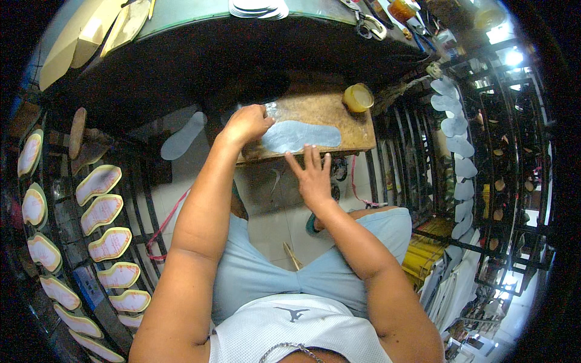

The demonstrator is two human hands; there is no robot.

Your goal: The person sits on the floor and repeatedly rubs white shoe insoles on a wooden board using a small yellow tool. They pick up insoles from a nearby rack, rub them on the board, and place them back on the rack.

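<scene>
A grey-blue, sole-shaped insole piece (302, 137) lies flat on a small wooden work board (354, 133). My left hand (248, 124) is closed, with its fingers curled down at the left end of the piece. Whatever those fingers may hold is hidden. A shiny, crinkled patch (272, 109) shows on the board just beyond them. My right hand (314, 175) is open, its fingers spread and their tips at the near edge of the piece. At the board's far right corner stands a round tub of yellowish paste (358, 97).
Another grey sole piece (183, 137) lies left of the board. Racks of pale-edged insoles (108, 213) line the left side; grey soles (458, 145) hang on the right rack. Beyond the board, a glass-topped table (193, 23) carries scissors (369, 27) and a white stack (259, 8).
</scene>
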